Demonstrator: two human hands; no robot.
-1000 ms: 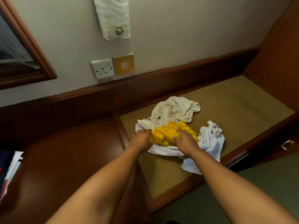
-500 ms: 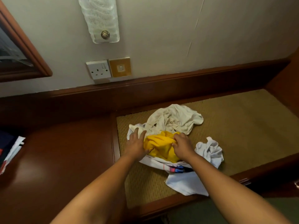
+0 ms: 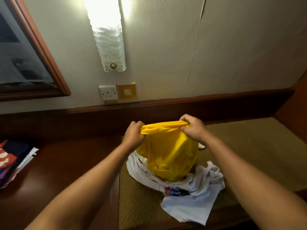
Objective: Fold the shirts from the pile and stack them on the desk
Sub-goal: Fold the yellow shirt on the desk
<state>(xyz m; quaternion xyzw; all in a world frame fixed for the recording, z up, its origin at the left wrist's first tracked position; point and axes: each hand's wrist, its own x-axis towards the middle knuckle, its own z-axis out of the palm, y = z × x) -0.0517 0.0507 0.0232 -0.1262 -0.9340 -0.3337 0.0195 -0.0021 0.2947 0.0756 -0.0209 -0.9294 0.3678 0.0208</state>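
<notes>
1. A lit wall lamp (image 3: 107, 34), a socket (image 3: 108, 92) and a mirror frame (image 3: 39, 47) are seen on the wall; folded clothes (image 3: 11, 161) are stacked far left on the tabletop (image 3: 66, 163).
2. The yellow shirt (image 3: 167, 151) is gripped at its top edge by the left hand (image 3: 133, 136) and the right hand (image 3: 192, 128), both clenched on fabric.
3. The white shirts (image 3: 191, 193) below are partly hidden by it.
4. Half a second ago it was bunched on the pile; now it is lifted and hangs.
</notes>
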